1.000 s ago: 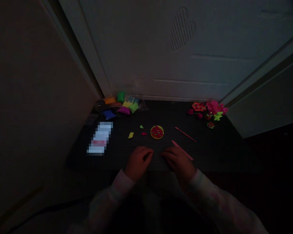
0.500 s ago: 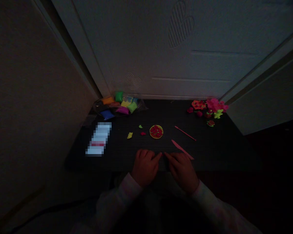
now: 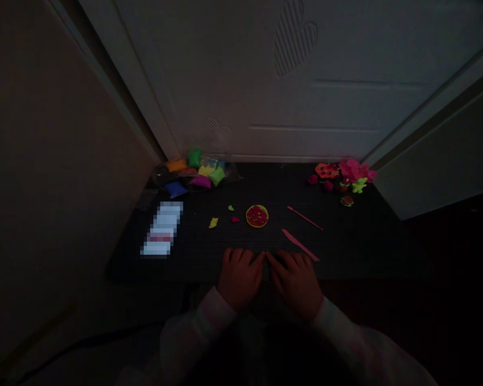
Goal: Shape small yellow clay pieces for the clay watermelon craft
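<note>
At the table's front edge, my left hand [image 3: 240,277] and my right hand [image 3: 297,281] meet fingertip to fingertip, fingers curled and closed. Whatever they pinch, if anything, is too small and dark to see. Just beyond them lies a round clay pizza [image 3: 257,216] with a yellow rim, red top and green bits. Left of it are a red clay lump [image 3: 235,220], a yellow clay piece [image 3: 213,223] and a green clay bit [image 3: 231,208]. A pink plastic clay knife [image 3: 300,245] lies close to my right hand, with a thin pink stick tool [image 3: 305,218] behind it.
A clear bag of colourful clay packets [image 3: 201,181] sits at the back left of the dark table [image 3: 362,241]. A blurred bright phone-like screen [image 3: 163,229] lies at the left. Clay flowers [image 3: 354,171] and small figures cluster back right. A white door [image 3: 233,69] stands behind.
My hands have come together from a small gap until their fingertips meet. The view has shifted slightly. The pizza, clay pieces and tools lie where they were.
</note>
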Motion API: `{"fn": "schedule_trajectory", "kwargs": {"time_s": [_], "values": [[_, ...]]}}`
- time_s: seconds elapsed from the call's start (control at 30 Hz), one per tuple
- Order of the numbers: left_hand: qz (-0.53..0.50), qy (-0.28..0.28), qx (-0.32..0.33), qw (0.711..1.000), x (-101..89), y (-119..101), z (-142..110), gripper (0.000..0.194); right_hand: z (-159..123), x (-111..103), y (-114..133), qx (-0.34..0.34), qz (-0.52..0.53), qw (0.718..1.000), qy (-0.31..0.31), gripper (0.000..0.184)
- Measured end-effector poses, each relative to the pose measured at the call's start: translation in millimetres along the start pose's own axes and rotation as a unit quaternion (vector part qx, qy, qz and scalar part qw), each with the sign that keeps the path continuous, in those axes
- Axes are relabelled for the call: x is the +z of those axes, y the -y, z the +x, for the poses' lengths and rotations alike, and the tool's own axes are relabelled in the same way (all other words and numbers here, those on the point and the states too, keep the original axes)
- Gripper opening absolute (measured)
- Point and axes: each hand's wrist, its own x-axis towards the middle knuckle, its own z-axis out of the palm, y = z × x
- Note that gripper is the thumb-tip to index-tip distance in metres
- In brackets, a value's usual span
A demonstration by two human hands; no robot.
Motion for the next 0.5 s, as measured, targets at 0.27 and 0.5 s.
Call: {"fn": "schedule_trajectory", "kwargs": {"time_s": [0.27, 0.5], "values": [[0.004, 0.009, 0.003, 1.0, 0.4, 1.1, -1.7, 0.03, 0.0, -3.1, -2.1, -0.008, -0.011, 1.0, 0.002, 0.031], [-0.008, 0.004, 0.01, 1.0, 2.7, 3.1, -1.6, 0.03, -4.9, -1.4, -8.1, 0.003, 0.013, 1.0, -0.002, 0.032]]}}
